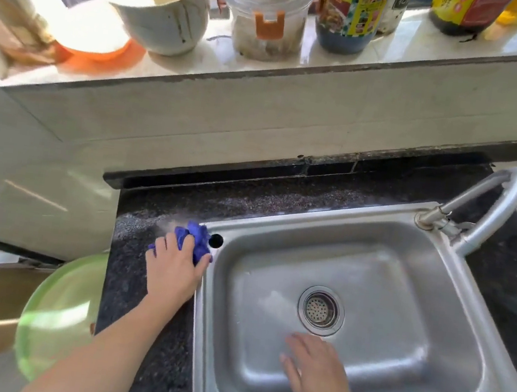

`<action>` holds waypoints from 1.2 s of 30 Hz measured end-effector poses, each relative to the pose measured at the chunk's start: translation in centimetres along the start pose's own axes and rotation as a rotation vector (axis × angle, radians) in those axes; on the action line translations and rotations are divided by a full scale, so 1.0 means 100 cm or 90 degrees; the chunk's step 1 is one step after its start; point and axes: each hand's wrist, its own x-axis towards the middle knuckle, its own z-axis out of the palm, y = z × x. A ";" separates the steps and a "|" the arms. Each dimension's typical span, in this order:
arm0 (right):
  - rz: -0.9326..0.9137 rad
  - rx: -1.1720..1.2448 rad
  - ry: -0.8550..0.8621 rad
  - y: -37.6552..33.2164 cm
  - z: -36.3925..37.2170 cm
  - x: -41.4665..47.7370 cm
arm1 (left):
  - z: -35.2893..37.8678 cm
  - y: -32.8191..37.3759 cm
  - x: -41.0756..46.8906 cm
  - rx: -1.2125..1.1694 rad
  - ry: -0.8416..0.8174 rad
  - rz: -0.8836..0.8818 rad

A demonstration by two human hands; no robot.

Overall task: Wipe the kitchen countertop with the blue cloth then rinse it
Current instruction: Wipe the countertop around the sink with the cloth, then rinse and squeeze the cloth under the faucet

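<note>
A crumpled blue cloth (197, 239) lies on the dark speckled countertop (164, 213) at the sink's far left corner. My left hand (174, 267) covers it, fingers curled round the bunched fabric and pressing it onto the stone. The steel sink (439, 250) fills the middle and right. My right hand (317, 370) hovers over the basin's near side with fingers spread and straight, holding nothing. The drain strainer (321, 310) sits just beyond its fingertips.
A curved steel tap (489, 211) rises at the sink's far right corner. A green plate (57, 314) overhangs the counter's left edge. The sill above carries a white bowl (157, 4), a clear jar (266, 17) and sauce bottles (351, 11).
</note>
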 end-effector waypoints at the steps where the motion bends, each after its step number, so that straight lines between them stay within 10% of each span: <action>1: -0.001 -0.008 -0.009 -0.008 0.007 -0.015 | -0.002 0.002 -0.011 0.001 -0.001 -0.003; 18: 0.170 -0.088 -0.128 -0.025 0.002 -0.033 | -0.030 0.013 -0.190 -0.024 -0.084 -0.003; 29: 0.134 0.006 -0.139 -0.009 -0.052 -0.077 | -0.093 0.046 -0.234 -0.066 -0.325 -0.064; 36: 0.188 0.048 -0.131 0.059 -0.132 -0.107 | -0.145 0.157 -0.204 -0.322 -0.334 -0.054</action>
